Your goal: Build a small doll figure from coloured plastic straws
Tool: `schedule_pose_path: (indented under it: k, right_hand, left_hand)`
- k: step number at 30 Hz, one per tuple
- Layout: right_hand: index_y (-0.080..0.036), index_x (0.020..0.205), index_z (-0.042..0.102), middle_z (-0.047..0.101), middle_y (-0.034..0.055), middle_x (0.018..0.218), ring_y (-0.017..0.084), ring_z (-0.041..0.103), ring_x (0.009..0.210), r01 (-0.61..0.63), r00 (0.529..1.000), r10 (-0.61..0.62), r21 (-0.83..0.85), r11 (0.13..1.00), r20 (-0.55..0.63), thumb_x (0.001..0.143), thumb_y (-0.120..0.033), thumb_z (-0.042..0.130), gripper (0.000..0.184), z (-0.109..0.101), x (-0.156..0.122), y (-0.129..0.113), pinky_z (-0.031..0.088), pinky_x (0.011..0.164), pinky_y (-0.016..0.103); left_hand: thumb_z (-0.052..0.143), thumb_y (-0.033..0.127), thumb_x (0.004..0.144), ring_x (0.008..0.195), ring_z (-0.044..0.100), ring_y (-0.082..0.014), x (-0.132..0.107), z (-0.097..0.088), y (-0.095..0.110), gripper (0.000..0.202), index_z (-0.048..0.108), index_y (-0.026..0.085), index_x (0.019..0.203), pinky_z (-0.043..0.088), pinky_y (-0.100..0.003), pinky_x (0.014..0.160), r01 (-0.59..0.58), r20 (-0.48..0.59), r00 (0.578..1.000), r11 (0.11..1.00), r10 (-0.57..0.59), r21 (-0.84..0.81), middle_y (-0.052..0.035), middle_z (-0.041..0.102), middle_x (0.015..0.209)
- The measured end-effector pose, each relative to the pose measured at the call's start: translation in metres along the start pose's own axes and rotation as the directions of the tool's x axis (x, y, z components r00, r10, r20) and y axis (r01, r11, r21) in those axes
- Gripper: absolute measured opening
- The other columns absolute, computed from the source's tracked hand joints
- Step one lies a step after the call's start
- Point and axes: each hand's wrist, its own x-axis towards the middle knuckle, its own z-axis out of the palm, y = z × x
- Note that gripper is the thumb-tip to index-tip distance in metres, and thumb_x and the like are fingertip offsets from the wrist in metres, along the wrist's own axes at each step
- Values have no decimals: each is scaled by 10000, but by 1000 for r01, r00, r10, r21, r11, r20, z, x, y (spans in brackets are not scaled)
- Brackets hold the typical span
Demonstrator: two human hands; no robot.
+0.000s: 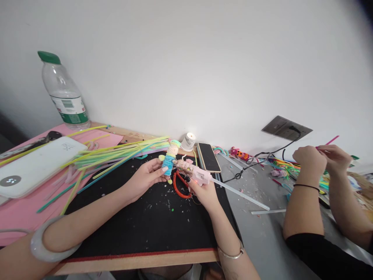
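Between the fingertips of my left hand (150, 177) is a small pipe-cleaner figure (169, 161), pale yellow on top and blue below, held upright. My right hand (205, 192) is wrapped round a pink glue gun (199, 175), and a long clear glue stick (241, 194) juts out of its back. The gun's crusted nozzle points left and meets or nearly meets the figure's side; I cannot tell whether they touch. Orange-handled scissors (180, 188) lie on the black mat (140, 229) beneath the gun, partly hidden by it and my right hand.
Pipe cleaners (116, 155) in several colours fan out at left, near a white digital device (40, 165) and a plastic bottle (68, 97). Behind my hands stand a paper cup (189, 142) and a phone (209, 157). At right, a co-worker's hands (320, 159) hold a pink pipe cleaner near a black cable (250, 165).
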Motion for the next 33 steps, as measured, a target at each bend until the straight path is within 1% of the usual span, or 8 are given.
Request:
schedule_pose_path:
  k: [3,8,12,18,21,26,30,33]
  right_hand:
    - [-127,1056,682,549,-11,550,93,432,457,-5,1000,5,-5,1000,-5,795,-285,572,325,1,0,1,382,438,208]
    - [-138,1040,692,653,44,644,168,595,598,9,999,-10,-24,1000,-50,788,-314,589,325,0,0,-1,490,541,252]
    - [-141,1085,682,707,81,780,209,652,739,19,998,-21,-39,999,-53,796,-322,593,353,0,0,0,528,632,279]
    - [-151,1125,670,720,92,879,215,657,790,31,999,-31,-24,999,-32,807,-319,588,369,-1,0,-1,532,687,295]
    - [-149,1118,677,719,88,840,205,652,728,12,1000,-12,-18,1000,-26,797,-326,596,375,-1,0,-2,526,636,281]
    - [-147,1155,660,714,91,944,176,624,680,-2,1000,1,6,1000,14,808,-293,567,388,-1,-1,-5,508,595,268]
    - [-147,1189,640,703,99,1021,191,641,747,-18,1000,17,24,1000,9,805,-293,573,416,0,0,-6,518,616,274]
    - [-157,1173,651,690,104,1077,223,649,876,4,1000,-3,31,1000,-4,807,-294,581,398,0,0,-7,530,706,298]
  left_hand:
    - [698,343,771,778,582,-129,-1,1,1,294,619,208,1019,510,-301,777,-1,-1,1000,1000,1,0,-19,611,958]
    - [704,345,760,772,592,-140,-1,1,1,297,623,208,1011,515,-319,777,7,-11,1000,1000,-7,-5,-27,620,976]
    - [699,341,764,768,601,-146,-1,1,1,280,625,220,1006,509,-325,784,11,-14,1000,1000,-11,-8,-14,625,963]
    - [693,333,774,782,601,-140,-1,-1,-1,277,615,220,1015,503,-325,802,2,8,1000,1000,-2,-10,-14,618,992]
    - [691,336,775,787,598,-139,-1,-1,-1,298,610,219,1037,506,-329,801,-1,7,1000,1000,1,-1,-19,618,1002]
    - [696,337,770,779,592,-137,0,0,0,303,612,220,1036,506,-319,794,-6,-13,1000,1000,6,0,-11,623,944]
    - [704,332,760,777,594,-141,-1,0,1,307,615,216,1030,508,-313,781,-9,-26,1000,1000,9,-1,-10,624,938]
    - [697,337,765,787,596,-152,-1,1,1,306,617,206,1030,507,-313,784,-9,-24,1000,1000,9,0,-1,618,926]
